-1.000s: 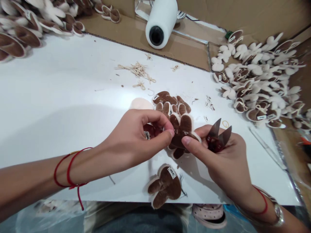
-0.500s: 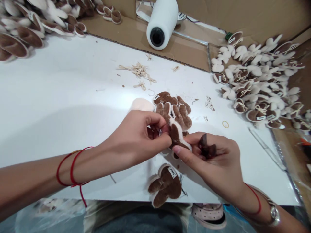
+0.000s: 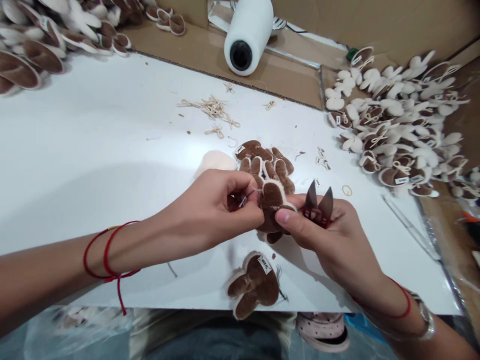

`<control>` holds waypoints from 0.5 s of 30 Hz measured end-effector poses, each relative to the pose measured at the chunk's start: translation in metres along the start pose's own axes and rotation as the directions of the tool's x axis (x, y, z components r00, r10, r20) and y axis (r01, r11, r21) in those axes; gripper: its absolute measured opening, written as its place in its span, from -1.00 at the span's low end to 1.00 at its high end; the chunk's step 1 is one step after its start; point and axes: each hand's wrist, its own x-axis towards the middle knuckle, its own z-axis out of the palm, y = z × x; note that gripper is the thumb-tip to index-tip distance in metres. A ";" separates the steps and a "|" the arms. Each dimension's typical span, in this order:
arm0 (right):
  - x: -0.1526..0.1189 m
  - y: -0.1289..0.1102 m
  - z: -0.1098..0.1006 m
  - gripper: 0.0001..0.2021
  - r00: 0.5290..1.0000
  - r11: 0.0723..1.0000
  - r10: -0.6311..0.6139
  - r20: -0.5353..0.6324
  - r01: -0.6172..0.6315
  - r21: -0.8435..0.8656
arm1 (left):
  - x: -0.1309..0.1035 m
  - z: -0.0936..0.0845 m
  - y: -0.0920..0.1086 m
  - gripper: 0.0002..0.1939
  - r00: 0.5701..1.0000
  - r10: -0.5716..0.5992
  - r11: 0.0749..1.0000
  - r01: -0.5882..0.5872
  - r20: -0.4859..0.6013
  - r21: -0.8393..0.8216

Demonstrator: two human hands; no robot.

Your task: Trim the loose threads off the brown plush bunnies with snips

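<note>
Snips (image 3: 318, 206) raised since half second ago, blades apart, tips toward 12 o'clock. Right hand (image 3: 330, 240) grip clamped on snips and brown ear piece (image 3: 272, 200); left hand (image 3: 210, 215) grip pinched on thread at 9 o'clock of piece, above white bench (image 3: 93, 150).

Both hands meet over a white table (image 3: 93, 150). The left hand (image 3: 210, 215) pinches a brown plush piece (image 3: 272, 197). The right hand (image 3: 330, 240) grips it too, holding small snips (image 3: 318, 205).
</note>
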 end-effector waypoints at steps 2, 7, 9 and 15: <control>0.002 0.001 -0.001 -0.89 0.999 0.992 0.029 0.045 -0.034 0.118 | 0.001 -0.001 -0.001 -0.87 1.000 0.018 0.997 -0.016 0.026 -0.072; 0.005 0.003 -0.003 -0.83 0.993 0.970 0.059 0.099 -0.081 0.229 | 0.003 -0.003 -0.001 -0.87 0.994 0.039 0.983 -0.021 0.097 -0.182; 0.005 0.003 -0.004 -0.80 0.991 0.964 0.075 0.107 -0.100 0.246 | 0.003 -0.003 0.000 -0.87 0.992 0.046 0.978 -0.020 0.121 -0.207; 0.003 0.003 -0.006 -0.81 0.991 0.964 0.088 0.098 -0.110 0.243 | 0.000 -0.004 0.006 -0.87 0.995 0.025 0.972 0.000 0.101 -0.235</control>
